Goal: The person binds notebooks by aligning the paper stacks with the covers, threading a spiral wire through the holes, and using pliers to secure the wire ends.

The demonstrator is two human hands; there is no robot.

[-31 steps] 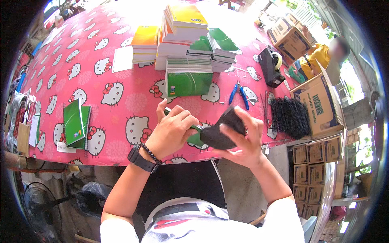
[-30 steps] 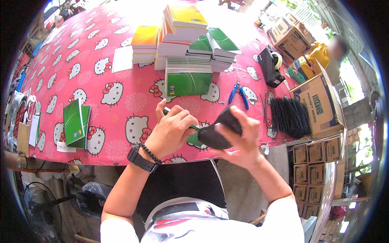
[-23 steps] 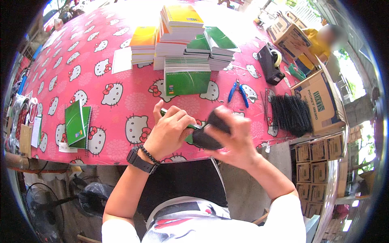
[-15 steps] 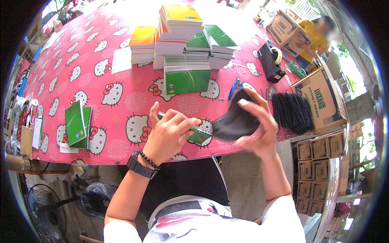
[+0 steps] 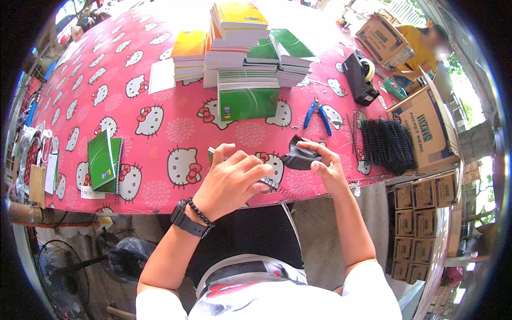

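Observation:
My left hand [image 5: 239, 173] is curled over a small green spiral notebook [image 5: 272, 182] near the table's front edge. Most of that notebook is hidden beneath the hand. From its lower right side a thin dark binding coil [image 5: 298, 196] stretches toward my right wrist. Between thumb and fingers my right hand [image 5: 324, 163] pinches a crumpled black flexible piece [image 5: 300, 154], whose exact kind I cannot make out. Just beyond that hand lie blue-handled cutting pliers [image 5: 318, 116], jaws pointing away. To their right is a heap of black binding coils [image 5: 388, 145].
Stacked green notebooks [image 5: 248, 104] and yellow ones [image 5: 240, 15] stand mid-table. Two green notebooks [image 5: 102, 162] lie at left. A tape dispenser [image 5: 359, 80] and an open carton [image 5: 424, 128] are at right. Across the table, a person in yellow [image 5: 413, 42] is beside another carton [image 5: 383, 40].
My right hand has dropped nearer the table edge, and the black piece looks smaller and more bunched. The pliers it partly covered now show fully. My left hand stays over the notebook.

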